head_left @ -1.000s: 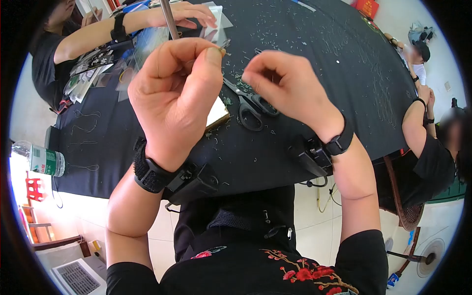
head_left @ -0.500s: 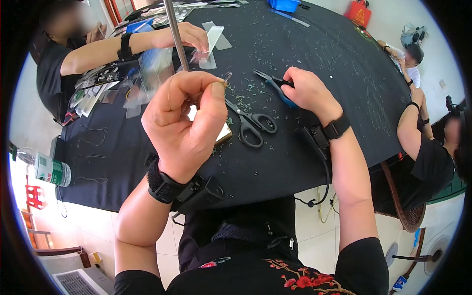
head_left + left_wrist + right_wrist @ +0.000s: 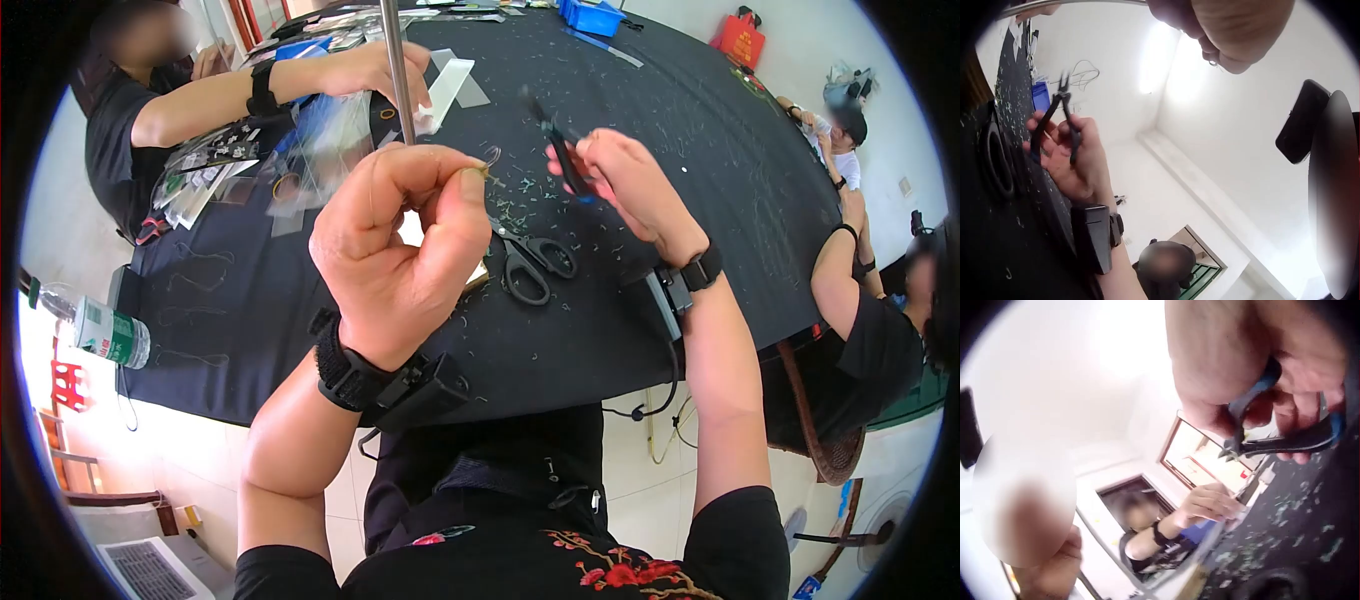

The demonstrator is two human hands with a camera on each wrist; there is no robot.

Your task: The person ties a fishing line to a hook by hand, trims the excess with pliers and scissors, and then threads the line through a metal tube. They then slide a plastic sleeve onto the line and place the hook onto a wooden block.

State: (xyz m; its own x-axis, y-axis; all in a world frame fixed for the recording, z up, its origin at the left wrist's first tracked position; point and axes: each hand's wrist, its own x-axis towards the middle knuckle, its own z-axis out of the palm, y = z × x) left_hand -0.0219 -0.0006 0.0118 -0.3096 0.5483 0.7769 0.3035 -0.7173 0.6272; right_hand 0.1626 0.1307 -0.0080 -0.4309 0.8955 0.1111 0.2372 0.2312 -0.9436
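My left hand (image 3: pixel 405 250) is raised over the table and pinches a small thin wire loop (image 3: pixel 492 157) between thumb and index finger. The loop sticks up past the fingertips. To its right my right hand (image 3: pixel 640 185) holds pliers (image 3: pixel 562 150) with dark, blue-tipped handles, blurred in the head view. In the left wrist view the pliers (image 3: pixel 1060 97) point upward with their handles spread. The right wrist view shows one handle against the palm and fingers around the other. Black-handled scissors (image 3: pixel 518 246) lie below, between the hands, their blades partly hidden by the left hand.
Small green clippings (image 3: pixel 515 205) litter the black tablecloth (image 3: pixel 700 260). A metal rod (image 3: pixel 397 70) stands just beyond my left hand. Another person's arm (image 3: pixel 320 78) reaches in from the left over clear plastic sheets (image 3: pixel 330 140). A blue bin (image 3: pixel 592 17) stands at the back.
My right hand left the wire, took up the pliers from the table and lifted them, turning them upward. My left hand still pinches the wire loop and sits a little farther right in view.
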